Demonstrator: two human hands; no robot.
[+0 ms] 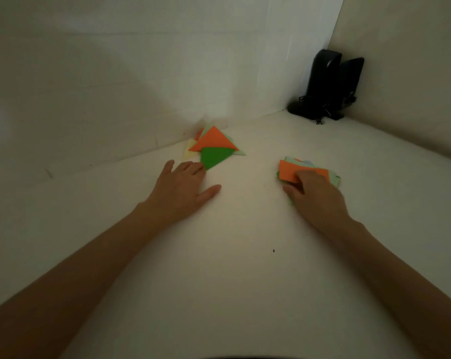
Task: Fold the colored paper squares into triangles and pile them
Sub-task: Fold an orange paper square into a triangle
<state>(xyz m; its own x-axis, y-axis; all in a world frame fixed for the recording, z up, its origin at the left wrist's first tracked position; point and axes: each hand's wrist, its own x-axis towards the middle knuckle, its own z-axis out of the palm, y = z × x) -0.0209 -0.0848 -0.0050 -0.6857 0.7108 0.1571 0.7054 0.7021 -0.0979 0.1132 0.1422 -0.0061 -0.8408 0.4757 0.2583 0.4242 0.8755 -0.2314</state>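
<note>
**Clerk:** State of the hands?

**Inspector:** The left hand [183, 187] lies flat on the table [245, 268], palm down, fingers spread and thumb out to the side. Its fingertips [199, 168] touch the near corner of the green triangle [215, 156]. The right hand [313, 194] has its fingers curled over the near edge of the orange square [290, 170], thumb low at the side. The hold reads as a pinch, and that edge stands slightly raised.

**Clerk:** Location of the paper?

**Inspector:** Two groups, well apart. The orange square tops the stack of squares [334, 179] under the right hand, with pale green and pale blue edges showing beneath it. The pile of triangles [238, 151] lies ahead of the left hand, close to the wall panels [141, 73]. The orange triangle [214, 141] is on top and overlaps the green one. A pale yellow piece [189, 150] juts out on the left.

**Clerk:** Materials, markings?

**Inspector:** The sheets are thin, matte and sharply creased. The table and panels are plain white and smooth. Two black devices [327, 81] stand upright in the far right corner, with cables [320, 117] at their bases. Any lettering on them is too dim to read.
</note>
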